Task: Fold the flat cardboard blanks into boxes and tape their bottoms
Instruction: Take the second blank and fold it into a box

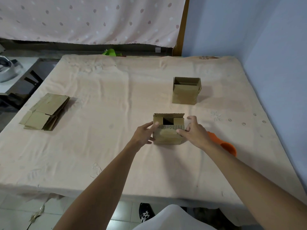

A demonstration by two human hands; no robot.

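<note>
Half-folded box (167,136) near middle of surface (108,155), pressed between left grip (144,135) and right grip (195,132), fingers spread. Orange object (227,146) just beside right wrist; open box (185,95) beyond, blank stack (44,112) well left, open room between.

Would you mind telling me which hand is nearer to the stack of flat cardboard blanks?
Left. The left hand is at the left side of the half-folded box, toward the stack of flat cardboard blanks; the right hand is at its right side, farther off.

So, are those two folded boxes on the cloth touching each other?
Apart. The head view shows a wide strip of bare cloth between the near box and the far box.
</note>
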